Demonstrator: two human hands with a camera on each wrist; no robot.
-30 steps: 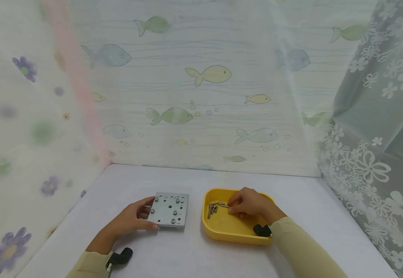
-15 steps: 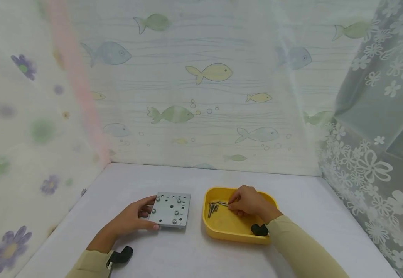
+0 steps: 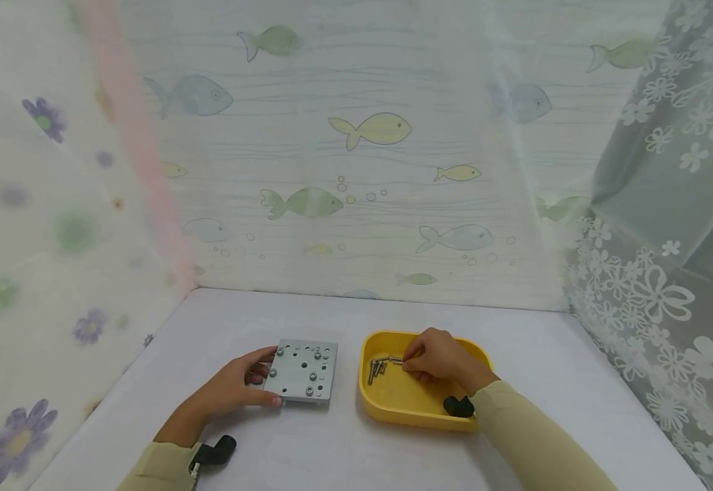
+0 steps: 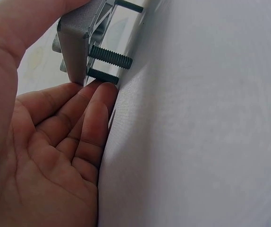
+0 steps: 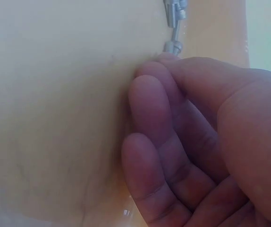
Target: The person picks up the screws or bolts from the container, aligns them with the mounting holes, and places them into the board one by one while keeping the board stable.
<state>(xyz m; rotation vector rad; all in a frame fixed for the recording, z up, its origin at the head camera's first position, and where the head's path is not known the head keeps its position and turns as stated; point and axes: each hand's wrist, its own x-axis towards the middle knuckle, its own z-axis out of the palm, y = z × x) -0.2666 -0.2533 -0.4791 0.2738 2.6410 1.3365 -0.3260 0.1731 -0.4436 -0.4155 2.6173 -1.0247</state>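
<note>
My left hand (image 3: 236,387) grips the left side of a square silver metal plate (image 3: 295,380), thumb at the front corner and fingers behind. Socket head screws stand in several of its holes, and in the left wrist view threaded shanks (image 4: 111,57) stick out underneath. On the right, my right hand (image 3: 445,358) reaches into a yellow tray (image 3: 411,417). Its thumb and forefinger pinch the end of a small metal screw (image 3: 396,361); the fingers partly hide it. Several loose screws (image 3: 376,369) lie just left of those fingertips.
Both things rest on a white-covered table (image 3: 307,450). A fish-patterned curtain (image 3: 368,225) hangs behind, with flowered sheets at either side. Black wrist-worn cameras (image 3: 215,451) sit at both wrists, the right one over the tray's front right corner.
My right hand has shifted slightly left within the tray, its fingertips closing in on the screw. The left hand and plate hold nearly the same place.
</note>
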